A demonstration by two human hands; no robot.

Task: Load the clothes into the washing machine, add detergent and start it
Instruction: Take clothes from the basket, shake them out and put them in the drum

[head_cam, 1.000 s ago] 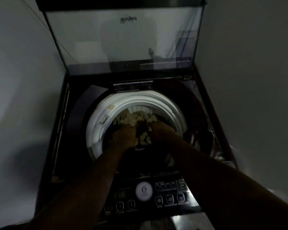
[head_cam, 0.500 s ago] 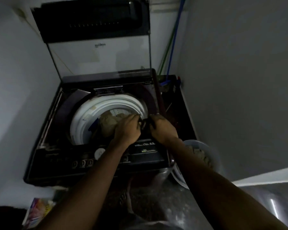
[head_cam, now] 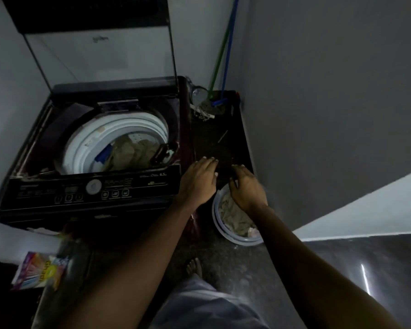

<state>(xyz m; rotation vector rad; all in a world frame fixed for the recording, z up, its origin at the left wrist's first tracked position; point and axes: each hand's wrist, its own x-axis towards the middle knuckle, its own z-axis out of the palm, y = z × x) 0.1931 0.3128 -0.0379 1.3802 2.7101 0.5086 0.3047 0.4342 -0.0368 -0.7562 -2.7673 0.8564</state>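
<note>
Beige clothes (head_cam: 133, 153) partly fill the drum (head_cam: 81, 143); more wait in the basin (head_cam: 244, 242) at right. My left grip (head_cam: 197, 179) and right grip (head_cam: 247, 186) hover by it, fingers loose, empty. Detergent (head_cam: 39, 269) and start remain, I judge.

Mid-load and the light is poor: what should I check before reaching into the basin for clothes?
1. Lid raised: ok.
2. Left hand empty, fingers relaxed: ok.
3. Right hand empty, above the basin: ok.
4. Clothes in the basin to pick up: ok.
5. Room left in the drum: cannot tell, too dark.
6. Detergent packet in sight: ok.
</note>
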